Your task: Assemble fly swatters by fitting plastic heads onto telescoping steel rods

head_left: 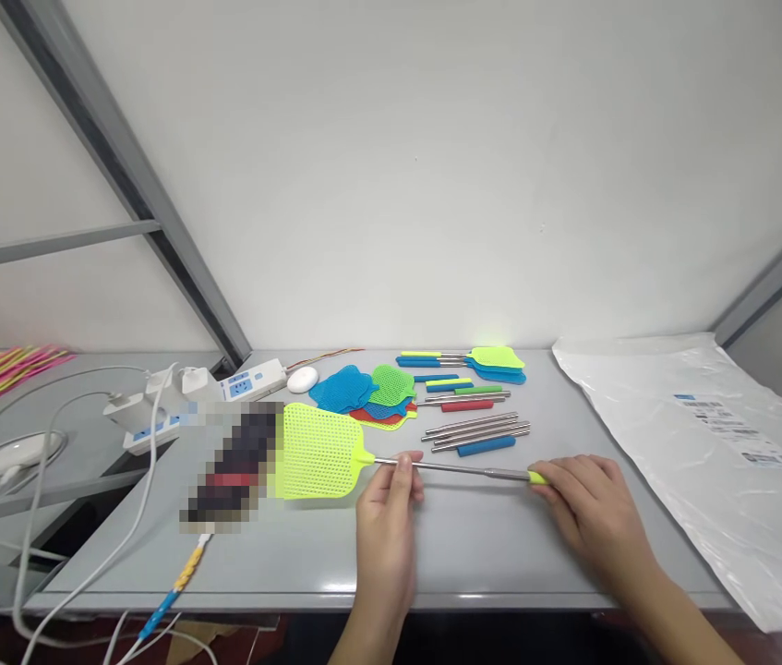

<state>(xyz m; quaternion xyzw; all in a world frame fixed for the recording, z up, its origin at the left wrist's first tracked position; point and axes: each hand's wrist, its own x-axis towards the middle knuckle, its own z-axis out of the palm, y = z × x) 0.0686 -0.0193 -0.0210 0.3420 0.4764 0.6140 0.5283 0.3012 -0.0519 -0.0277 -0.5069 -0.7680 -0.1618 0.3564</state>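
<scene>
A yellow-green fly swatter [321, 451] with a perforated head and a thin metal shaft stretches across in front of me, its head to the left. My left hand [389, 517] is closed, pinching the shaft between thumb and fingers a little right of the head. Wrapped round the yellow-green grip at the right end is my right hand [595, 508], which hides most of that grip. Just beyond the shaft lie several metal rods [477, 430] and a blue grip tube [486, 446]. Loose swatter heads in blue [342, 390], green [392, 384] and red lie behind the held head.
Swatters with full handles [494, 358] lie at the back. A large white plastic bag [695, 434] covers the table's right side. To the left are a power strip [252, 380], white cables [148, 480], a round white device [303, 380] and a blurred-out dark object [234, 471].
</scene>
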